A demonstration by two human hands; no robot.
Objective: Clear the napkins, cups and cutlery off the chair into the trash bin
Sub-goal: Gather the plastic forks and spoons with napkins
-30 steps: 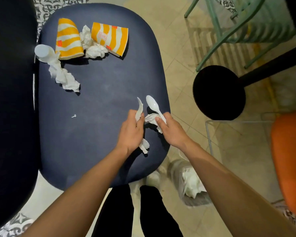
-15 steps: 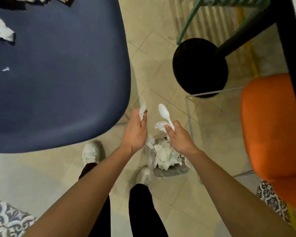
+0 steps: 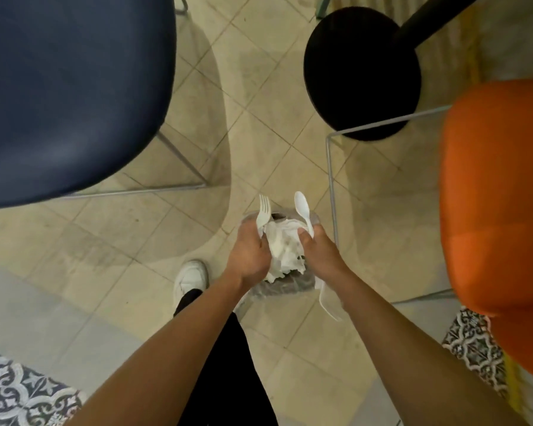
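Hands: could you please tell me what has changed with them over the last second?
The left hand with the fork and the right hand with the spoon moved off the chair and down over the bin, which holds napkins. Each grip stayed as it was, and nothing has been let go yet.

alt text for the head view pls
Seen from above, a person's left hand holds a white fork and the right hand a white spoon over a trash bin of crumpled napkins, between a navy chair and an orange chair.
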